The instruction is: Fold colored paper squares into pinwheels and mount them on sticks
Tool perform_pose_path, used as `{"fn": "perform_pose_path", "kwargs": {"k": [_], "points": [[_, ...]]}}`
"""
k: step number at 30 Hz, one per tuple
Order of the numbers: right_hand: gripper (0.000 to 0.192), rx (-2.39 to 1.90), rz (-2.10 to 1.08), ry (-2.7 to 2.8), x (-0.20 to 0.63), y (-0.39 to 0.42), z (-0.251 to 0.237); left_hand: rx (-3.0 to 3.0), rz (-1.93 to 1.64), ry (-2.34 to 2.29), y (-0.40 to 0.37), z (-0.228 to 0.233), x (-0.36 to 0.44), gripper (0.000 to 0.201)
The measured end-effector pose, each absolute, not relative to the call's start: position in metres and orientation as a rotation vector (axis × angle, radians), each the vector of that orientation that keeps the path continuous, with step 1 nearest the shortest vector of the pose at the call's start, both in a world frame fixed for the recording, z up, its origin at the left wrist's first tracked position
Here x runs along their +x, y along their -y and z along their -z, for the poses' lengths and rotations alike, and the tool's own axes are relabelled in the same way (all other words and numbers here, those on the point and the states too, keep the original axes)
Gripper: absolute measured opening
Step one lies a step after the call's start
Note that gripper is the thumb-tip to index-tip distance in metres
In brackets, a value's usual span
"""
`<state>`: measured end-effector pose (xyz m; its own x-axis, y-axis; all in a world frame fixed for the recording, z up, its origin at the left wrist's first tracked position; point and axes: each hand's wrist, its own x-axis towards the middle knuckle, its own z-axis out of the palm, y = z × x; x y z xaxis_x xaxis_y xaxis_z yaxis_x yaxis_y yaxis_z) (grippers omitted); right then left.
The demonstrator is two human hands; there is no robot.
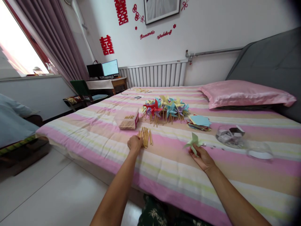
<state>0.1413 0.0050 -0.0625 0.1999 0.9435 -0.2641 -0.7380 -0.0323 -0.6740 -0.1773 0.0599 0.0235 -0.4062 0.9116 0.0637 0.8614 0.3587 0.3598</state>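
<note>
Left hand [134,143]: mid-frame, at the sticks [146,138]; fingers curled, grip unclear.
Right hand [202,158]: right of centre, fingers pinching green pinwheel [194,138].
Pinwheel cluster [171,110]: frame centre.

Pink pillow [246,94], purple curtain [58,37]

The pillow lies at the right, by a gray headboard [272,59]. At the upper left, the curtain hangs beside a bright window [14,37]. Left of the middle, a lit screen [110,67] and a dark screen [95,71] stand on a desk [119,82] near a green chair [79,87]. At the top, red words [164,34] under a picture frame [162,9] say "Romantic Wedding"
</note>
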Motion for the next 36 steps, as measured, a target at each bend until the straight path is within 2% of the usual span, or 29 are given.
{"fn": "perform_pose_path", "kwargs": {"k": [10,16,19,25,31,36], "points": [[0.029,-0.831,-1.374,0.355,0.141,-0.004,0.060,1.425,-0.577,-2.442,-0.064,-0.022,-0.168,0.024],[0.033,-0.798,-1.390,0.286,0.141,-0.005,0.062,1.330,-0.767,-2.362,-0.060,-0.033,-0.172,0.015],[0.035,-0.783,-1.396,0.266,0.140,-0.006,0.062,1.360,-0.974,-2.216,-0.050,-0.043,-0.167,0.012],[0.031,-0.774,-1.415,0.282,0.138,-0.007,0.053,1.405,-1.310,-1.604,-0.026,-0.053,-0.103,0.022],[0.031,-0.751,-1.448,0.324,0.136,-0.009,0.045,1.239,-1.435,-1.052,-0.021,-0.029,-0.029,0.024],[0.028,-0.715,-1.448,0.369,0.147,-0.024,0.024,1.112,-1.504,-1.057,-0.036,0.011,-0.013,0.023]]}}
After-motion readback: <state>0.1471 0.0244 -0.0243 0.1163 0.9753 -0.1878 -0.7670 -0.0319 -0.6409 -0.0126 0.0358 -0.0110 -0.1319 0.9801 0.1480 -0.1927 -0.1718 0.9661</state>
